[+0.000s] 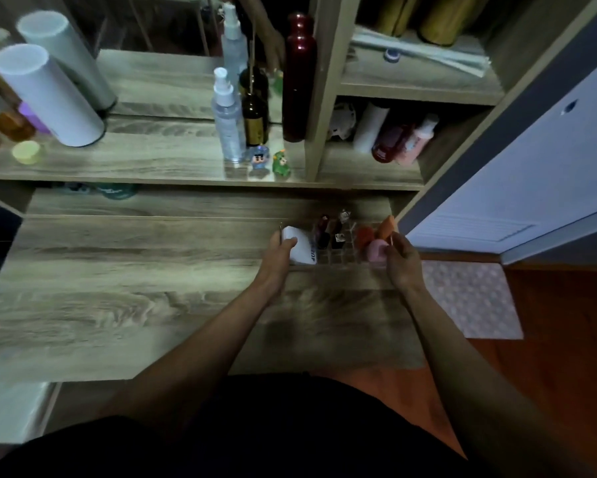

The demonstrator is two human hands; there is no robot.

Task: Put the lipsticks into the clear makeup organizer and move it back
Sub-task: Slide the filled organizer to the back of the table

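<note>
Your left hand (283, 244) and right hand (402, 258) clasp the clear gridded plastic organizer (338, 250) at its nine and three o'clock ends; push toward twelve.

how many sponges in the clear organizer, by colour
Makeup sponges in the clear organizer, as far as the dim frame shows:
orange sponge: 1
red sponge: 1
pink sponge: 1
Total: 3
</note>
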